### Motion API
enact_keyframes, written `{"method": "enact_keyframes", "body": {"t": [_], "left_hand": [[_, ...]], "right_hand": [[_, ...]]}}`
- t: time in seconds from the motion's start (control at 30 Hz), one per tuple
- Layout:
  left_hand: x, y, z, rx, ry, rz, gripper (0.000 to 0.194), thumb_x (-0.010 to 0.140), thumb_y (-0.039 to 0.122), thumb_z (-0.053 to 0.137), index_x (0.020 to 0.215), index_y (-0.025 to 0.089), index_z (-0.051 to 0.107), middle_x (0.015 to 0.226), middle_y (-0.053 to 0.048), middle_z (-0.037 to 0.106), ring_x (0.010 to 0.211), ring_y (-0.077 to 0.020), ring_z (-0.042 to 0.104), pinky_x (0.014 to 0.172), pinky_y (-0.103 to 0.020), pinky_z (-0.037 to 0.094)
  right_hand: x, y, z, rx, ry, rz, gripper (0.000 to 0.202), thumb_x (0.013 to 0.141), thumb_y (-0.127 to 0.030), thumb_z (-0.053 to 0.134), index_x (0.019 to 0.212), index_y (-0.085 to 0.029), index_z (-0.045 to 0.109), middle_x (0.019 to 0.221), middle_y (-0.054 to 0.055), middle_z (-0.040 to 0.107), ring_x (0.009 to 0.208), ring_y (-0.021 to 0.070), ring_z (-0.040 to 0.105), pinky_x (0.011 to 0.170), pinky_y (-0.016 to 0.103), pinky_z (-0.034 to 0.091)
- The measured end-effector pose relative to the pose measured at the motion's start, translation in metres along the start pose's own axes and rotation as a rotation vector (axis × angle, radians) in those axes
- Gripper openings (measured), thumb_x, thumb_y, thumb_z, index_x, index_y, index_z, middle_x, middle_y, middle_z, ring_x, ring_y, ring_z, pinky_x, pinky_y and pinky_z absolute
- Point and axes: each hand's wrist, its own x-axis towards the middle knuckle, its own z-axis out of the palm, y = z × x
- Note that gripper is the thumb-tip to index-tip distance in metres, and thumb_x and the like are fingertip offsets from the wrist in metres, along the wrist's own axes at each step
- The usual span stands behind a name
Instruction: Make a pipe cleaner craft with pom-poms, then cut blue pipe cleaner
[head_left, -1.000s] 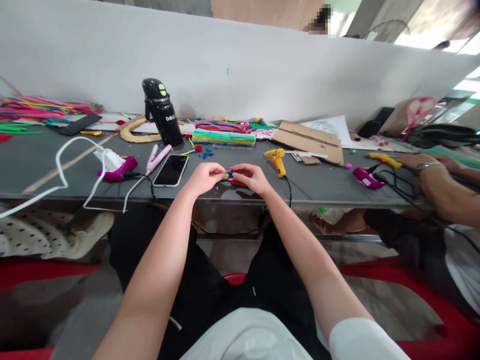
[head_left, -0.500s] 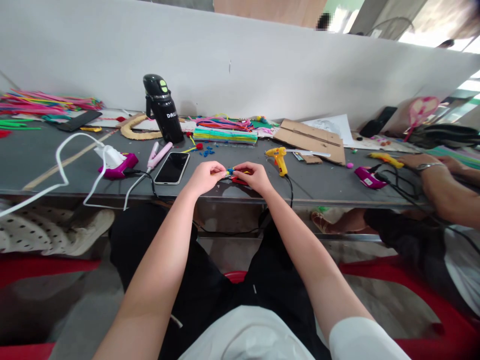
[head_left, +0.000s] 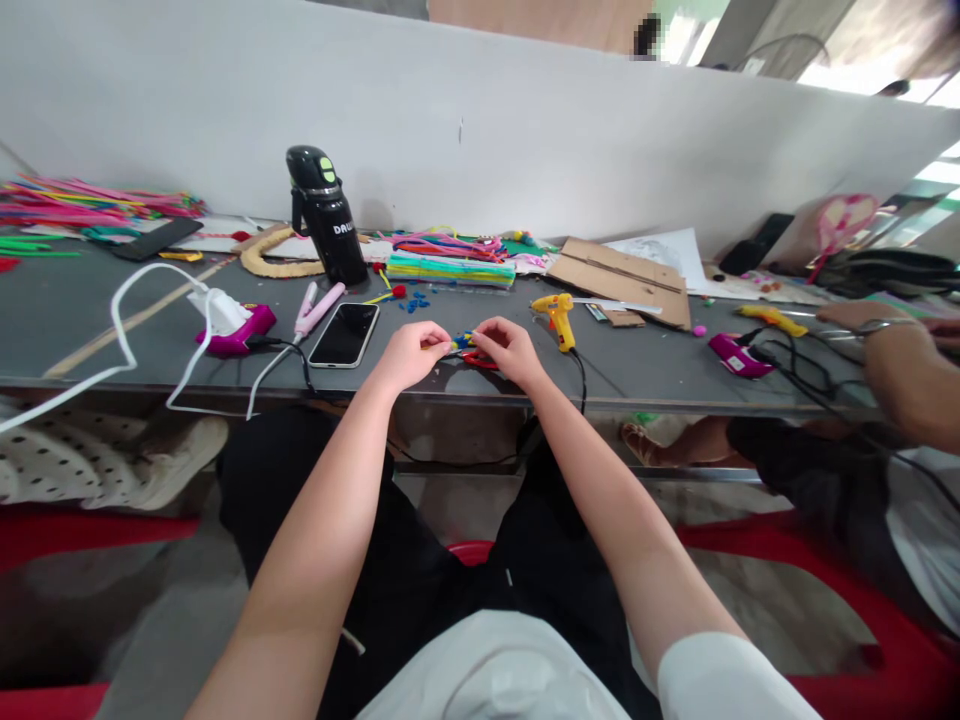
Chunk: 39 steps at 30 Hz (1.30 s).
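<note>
Both hands meet over the table's front part, around a small blue-and-yellow fuzzy piece (head_left: 460, 342) that looks like pipe cleaner. My left hand (head_left: 414, 354) pinches its yellow end between thumb and fingertips. My right hand (head_left: 511, 350) is closed at the blue end, thumb and forefinger together. Just under the right fingers lies a red-handled tool (head_left: 480, 361), partly hidden, scissors or pliers. Behind the hands are several small blue bits (head_left: 417, 301) and a yellow stem with a red pompom (head_left: 399, 292).
A phone (head_left: 345, 335), pink hair straightener (head_left: 315, 312) and purple power socket (head_left: 238, 332) lie left, with cables. A yellow glue gun (head_left: 556, 318) stands right, before cardboard (head_left: 622, 280). A black bottle (head_left: 328, 220) and pipe cleaners (head_left: 450, 268) line the back. A co-worker's arm (head_left: 911, 370) reaches in from the right.
My right fingers have lifted slightly, showing more of the blue-and-yellow piece and the red tool. My left hand stays nearly still. The co-worker's hand at the right has shifted.
</note>
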Motion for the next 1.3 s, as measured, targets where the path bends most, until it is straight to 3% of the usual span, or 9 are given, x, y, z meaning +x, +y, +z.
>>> {"method": "enact_keyframes", "body": {"t": [0.17,0.4,0.6,0.8,0.9,1.03,1.13,1.23,1.3], "left_hand": [[0.0,0.0,-0.002,0.06,0.032,0.0,0.021,0.081,0.038,0.064,0.086,0.019,0.069,0.084,-0.006,0.074,0.079,-0.0203,0.066,0.074,-0.031,0.049],[-0.002,-0.002,0.0,0.054,0.059,-0.036,0.016,0.084,0.033,0.059,0.087,0.019,0.067,0.086,-0.006,0.074,0.08,-0.0202,0.067,0.075,-0.031,0.049],[-0.003,0.0,0.003,0.063,0.08,-0.03,0.015,0.082,0.032,0.062,0.089,0.02,0.067,0.09,-0.007,0.074,0.082,-0.0204,0.067,0.078,-0.032,0.05],[-0.004,0.001,0.005,0.065,0.092,-0.024,0.015,0.083,0.03,0.062,0.091,0.02,0.07,0.091,-0.008,0.076,0.081,-0.0211,0.069,0.078,-0.032,0.051],[-0.006,0.004,0.003,0.063,0.075,-0.036,0.017,0.084,0.028,0.059,0.093,0.02,0.071,0.09,-0.008,0.076,0.079,-0.0214,0.07,0.077,-0.032,0.051],[-0.009,0.006,-0.001,0.122,0.088,-0.049,0.018,0.084,0.027,0.059,0.093,0.02,0.073,0.092,-0.009,0.077,0.083,-0.0234,0.071,0.079,-0.033,0.05],[-0.008,0.003,-0.001,0.236,0.1,-0.035,0.018,0.085,0.027,0.058,0.09,0.02,0.074,0.092,-0.011,0.076,0.087,-0.0264,0.069,0.079,-0.035,0.049],[-0.007,0.001,0.001,0.289,0.117,-0.038,0.017,0.085,0.026,0.056,0.087,0.02,0.073,0.089,-0.011,0.075,0.085,-0.0264,0.067,0.076,-0.034,0.047],[-0.006,0.001,0.004,0.278,0.13,-0.045,0.017,0.086,0.026,0.055,0.087,0.021,0.071,0.085,-0.01,0.074,0.08,-0.0248,0.066,0.074,-0.033,0.046]], "right_hand": [[0.005,0.0,-0.014,-0.312,0.259,-0.059,0.021,0.089,-0.039,0.056,0.087,-0.019,0.06,0.081,0.003,0.065,0.074,0.0169,0.059,0.071,0.03,0.048],[0.007,0.012,-0.045,-0.804,0.209,0.189,0.013,0.087,-0.027,0.054,0.086,-0.019,0.065,0.091,0.008,0.068,0.084,0.0223,0.06,0.078,0.035,0.046],[-0.002,0.016,-0.054,-0.789,0.177,0.157,0.017,0.088,-0.026,0.053,0.087,-0.017,0.067,0.087,0.008,0.068,0.081,0.0209,0.06,0.078,0.034,0.048],[0.01,0.025,-0.05,-0.718,0.074,0.038,0.018,0.089,-0.027,0.056,0.091,-0.018,0.071,0.09,0.006,0.068,0.081,0.018,0.06,0.081,0.03,0.048],[0.013,0.027,-0.048,-0.717,0.088,0.02,0.019,0.089,-0.024,0.055,0.089,-0.018,0.073,0.089,0.006,0.066,0.082,0.0183,0.06,0.081,0.031,0.047],[-0.003,0.017,-0.053,-0.725,0.223,0.003,0.025,0.091,-0.037,0.056,0.083,-0.017,0.069,0.083,0.006,0.063,0.078,0.019,0.058,0.077,0.031,0.046],[-0.021,0.005,-0.066,-0.751,0.473,0.006,0.038,0.092,-0.051,0.052,0.077,-0.018,0.062,0.077,0.006,0.061,0.072,0.0187,0.054,0.074,0.032,0.045],[-0.027,-0.001,-0.082,-0.823,0.681,0.091,0.041,0.09,-0.055,0.052,0.095,-0.016,0.062,0.094,0.01,0.064,0.084,0.0213,0.057,0.081,0.035,0.045],[-0.022,0.0,-0.093,-0.874,0.672,0.246,0.048,0.084,-0.057,0.059,0.109,-0.016,0.061,0.111,0.014,0.063,0.102,0.0269,0.057,0.092,0.041,0.042]]}}
